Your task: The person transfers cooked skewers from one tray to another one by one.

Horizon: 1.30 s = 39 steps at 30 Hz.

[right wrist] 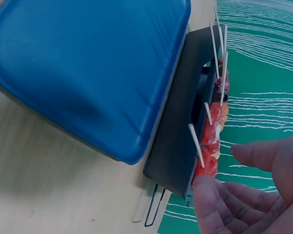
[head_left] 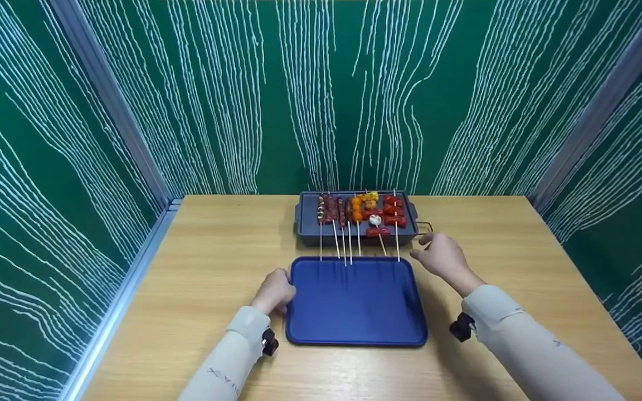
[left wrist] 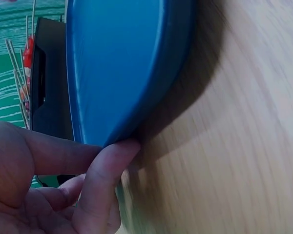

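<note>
My left hand pinches the left rim of a blue rectangular tray, thumb and forefinger meeting on its edge in the left wrist view. Behind the tray stands a dark grey tabletop grill with several skewers of play-like food lying across it, their sticks jutting toward me. Off the grill's front right corner hovers my right hand, thumb and fingers apart and holding nothing. Closest to it are the red skewer and the grill's wire handle. In the right wrist view the fingertips partly overlap the red pieces; contact cannot be told.
A light wood table carries everything. Green panels with white wavy lines rise behind and at both sides, with metal posts at the corners. Orange balls and dark meat skewers fill the grill's left and middle.
</note>
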Available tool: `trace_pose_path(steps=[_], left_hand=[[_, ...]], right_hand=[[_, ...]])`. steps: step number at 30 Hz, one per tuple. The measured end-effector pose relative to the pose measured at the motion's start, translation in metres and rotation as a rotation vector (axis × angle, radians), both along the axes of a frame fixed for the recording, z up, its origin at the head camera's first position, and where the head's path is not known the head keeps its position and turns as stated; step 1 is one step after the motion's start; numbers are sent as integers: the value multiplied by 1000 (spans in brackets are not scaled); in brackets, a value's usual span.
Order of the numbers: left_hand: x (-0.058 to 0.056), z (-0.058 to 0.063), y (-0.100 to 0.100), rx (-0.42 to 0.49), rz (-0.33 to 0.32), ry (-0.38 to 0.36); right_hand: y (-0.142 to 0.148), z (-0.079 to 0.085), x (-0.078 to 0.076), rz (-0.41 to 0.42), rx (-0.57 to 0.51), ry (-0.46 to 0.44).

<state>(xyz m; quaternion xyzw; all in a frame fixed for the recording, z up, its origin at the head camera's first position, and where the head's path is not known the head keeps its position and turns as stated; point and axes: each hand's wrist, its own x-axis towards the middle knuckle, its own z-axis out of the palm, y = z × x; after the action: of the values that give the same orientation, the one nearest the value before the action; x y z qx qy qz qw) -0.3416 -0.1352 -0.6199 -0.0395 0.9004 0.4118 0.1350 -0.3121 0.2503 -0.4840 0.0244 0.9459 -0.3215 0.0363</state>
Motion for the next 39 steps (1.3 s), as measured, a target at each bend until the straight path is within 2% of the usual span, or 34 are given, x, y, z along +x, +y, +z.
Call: trace_pose_path(steps=[4, 9, 15, 18, 22, 26, 28, 32, 36, 39], left_hand=[[-1, -4, -2, -9, 4, 12], [-1, 0, -2, 3, 15, 1], [-4, -8, -2, -12, -8, 10], [0, -1, 0, -10, -1, 9], [3, 4, 2, -9, 1, 14], [1, -6, 0, -11, -4, 40], [5, 2, 2, -8, 4, 41], [18, 27, 7, -22, 18, 24], [18, 25, 7, -16, 12, 41], [11, 15, 4, -8, 2, 37]], right_hand=[[-4, 4, -8, -6, -9, 4], [-7, 8, -16, -16, -28, 22], [-10, 9, -25, -32, -61, 28], [-11, 8, -29, -38, -92, 13], [-13, 5, -33, -39, -140, -10], [-14, 3, -37, -49, -174, -38], [-14, 3, -40, -61, -196, -59], [-15, -1, -44, -79, -259, -85], [-16, -7, -48, -105, -355, -103], [-16, -11, -49, -118, -452, -132]])
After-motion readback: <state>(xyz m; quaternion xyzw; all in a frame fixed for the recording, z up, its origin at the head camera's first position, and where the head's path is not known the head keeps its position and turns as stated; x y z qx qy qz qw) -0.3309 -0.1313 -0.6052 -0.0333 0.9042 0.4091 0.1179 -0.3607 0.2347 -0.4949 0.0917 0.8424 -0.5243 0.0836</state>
